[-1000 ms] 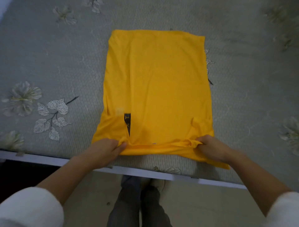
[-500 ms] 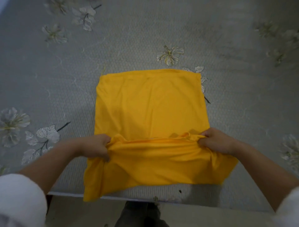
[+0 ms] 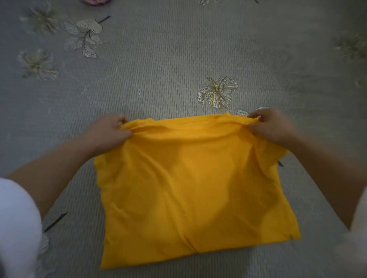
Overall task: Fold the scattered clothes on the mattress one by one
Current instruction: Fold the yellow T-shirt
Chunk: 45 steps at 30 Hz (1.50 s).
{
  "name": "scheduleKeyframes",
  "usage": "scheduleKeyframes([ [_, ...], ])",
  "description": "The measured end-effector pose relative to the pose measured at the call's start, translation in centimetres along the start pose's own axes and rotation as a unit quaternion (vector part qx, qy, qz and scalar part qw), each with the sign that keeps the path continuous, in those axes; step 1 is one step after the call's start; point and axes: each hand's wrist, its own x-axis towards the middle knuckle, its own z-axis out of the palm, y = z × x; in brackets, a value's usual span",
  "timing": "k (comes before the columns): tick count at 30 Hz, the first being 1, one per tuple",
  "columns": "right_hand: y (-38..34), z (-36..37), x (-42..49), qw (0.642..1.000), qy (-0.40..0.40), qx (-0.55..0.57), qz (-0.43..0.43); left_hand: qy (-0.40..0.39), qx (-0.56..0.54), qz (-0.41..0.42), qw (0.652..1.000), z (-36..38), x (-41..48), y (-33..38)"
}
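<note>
Two arms reached forward over the grey mattress (image 3: 158, 59), forearms bare below white sleeves (image 3: 17, 228), one hand at each far corner of a yellow shirt (image 3: 194, 188). The left hand (image 3: 110, 133) lay knuckles up at the far left corner, its fingers curled round a bunched ridge of cloth. The right hand (image 3: 272, 127), turned slightly inward at the far right corner, pinched the fabric between thumb and bent fingers. Between the two hands the shirt's far edge ran in a gathered, wrinkled line. The rest of the shirt lay doubled over on the mattress as a rough rectangle, its near edge close to the person and its near right corner jutting out to the side. A printed flower (image 3: 217, 92) showed on the mattress just beyond the far edge, nearer the right hand. A pink item (image 3: 93, 1) sat at the top of the view, cut off too far to identify.
</note>
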Motion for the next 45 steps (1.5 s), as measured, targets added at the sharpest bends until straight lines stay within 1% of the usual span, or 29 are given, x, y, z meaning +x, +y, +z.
scheduleKeyframes([
  [1, 0.1, 0.5, 0.1, 0.999, 0.048, 0.024, -0.004, 0.055, -0.001, -0.019, 0.998, 0.6, 0.4, -0.4],
  [3, 1.1, 1.8, -0.6, 0.988, 0.137, 0.067, -0.017, 0.127, -0.035, -0.05, 0.99, 2.4, -0.1, -1.4],
  [4, 1.9, 2.5, -1.4, 0.982, 0.166, 0.083, -0.02, 0.157, -0.05, -0.053, 0.985, 3.4, -0.9, -1.9],
  [5, 2.8, 3.1, -2.5, 0.979, 0.181, 0.097, -0.014, 0.185, -0.06, -0.054, 0.979, 4.6, -2.0, -2.3],
  [7, 4.3, 4.3, -4.9, 0.977, 0.177, 0.113, 0.026, 0.219, -0.086, -0.079, 0.969, 7.2, -4.7, -2.9],
  [9, 5.6, 5.4, -7.0, 0.979, 0.163, 0.103, 0.065, 0.218, -0.111, -0.135, 0.96, 9.9, -7.7, -3.0],
  [11, 6.6, 6.1, -7.9, 0.981, 0.162, 0.065, 0.083, 0.211, -0.104, -0.169, 0.957, 12.4, -10.1, -2.9],
  [13, 7.0, 5.8, -7.1, 0.981, 0.143, 0.085, 0.096, 0.195, -0.077, -0.175, 0.962, 13.9, -11.4, -2.8],
  [15, 7.0, 5.0, -5.4, 0.974, 0.129, 0.147, 0.111, 0.185, -0.041, -0.156, 0.969, 14.7, -11.9, -3.2],
  [17, 7.2, 4.0, -4.1, 0.955, 0.177, 0.194, 0.14, 0.189, -0.007, -0.14, 0.972, 15.1, -12.3, -3.7],
  [19, 7.9, 3.6, -4.4, 0.941, 0.215, 0.203, 0.162, 0.197, 0.001, -0.15, 0.969, 15.1, -13.0, -4.0],
  [21, 8.6, 4.3, -6.7, 0.951, 0.192, 0.185, 0.155, 0.206, -0.014, -0.175, 0.963, 15.2, -14.2, -4.1],
  [24, 10.5, 6.5, -12.5, 0.963, 0.145, 0.171, 0.15, 0.225, -0.064, -0.216, 0.948, 15.6, -17.0, -3.6],
  [27, 12.5, 8.1, -16.9, 0.967, 0.109, 0.17, 0.155, 0.223, -0.163, -0.273, 0.921, 16.5, -20.3, -2.3],
  [28, 13.0, 8.3, -17.6, 0.969, 0.092, 0.177, 0.145, 0.219, -0.196, -0.286, 0.912, 16.8, -21.1, -2.0],
  [30, 13.6, 8.2, -18.0, 0.971, 0.051, 0.195, 0.131, 0.215, -0.231, -0.298, 0.901, 17.5, -22.3, -1.9],
  [31, 13.8, 7.8, -17.9, 0.965, 0.034, 0.217, 0.144, 0.213, -0.249, -0.305, 0.894, 17.7, -22.7, -1.9],
  [33, 14.2, 6.9, -17.3, 0.939, 0.016, 0.288, 0.187, 0.226, -0.301, -0.317, 0.87, 17.6, -22.9, -2.1],
  [35, 15.2, 6.0, -17.2, 0.909, -0.004, 0.352, 0.222, 0.264, -0.356, -0.343, 0.828, 17.3, -23.1, -2.5],
  [36, 15.8, 5.7, -17.3, 0.905, -0.013, 0.359, 0.228, 0.283, -0.381, -0.359, 0.804, 17.2, -23.4, -2.8],
  [37, 16.3, 5.4, -17.6, 0.907, -0.027, 0.35, 0.232, 0.296, -0.394, -0.369, 0.788, 17.2, -23.8, -3.0],
  [38, 16.8, 5.3, -17.9, 0.912, -0.043, 0.333, 0.236, 0.3, -0.395, -0.377, 0.782, 17.4, -24.3, -3.3],
  [41, 17.4, 5.3, -19.0, 0.918, -0.095, 0.293, 0.249, 0.294, -0.357, -0.385, 0.798, 17.9, -25.5, -3.5],
  [43, 17.0, 5.1, -19.3, 0.908, -0.102, 0.313, 0.258, 0.312, -0.304, -0.381, 0.816, 18.1, -25.7, -3.1],
  [44, 16.7, 4.9, -19.3, 0.899, -0.103, 0.336, 0.263, 0.321, -0.256, -0.367, 0.835, 18.2, -25.5, -2.8],
  [45, 16.3, 4.7, -19.3, 0.886, -0.103, 0.363, 0.27, 0.323, -0.199, -0.339, 0.861, 18.3, -25.3, -2.4],
])
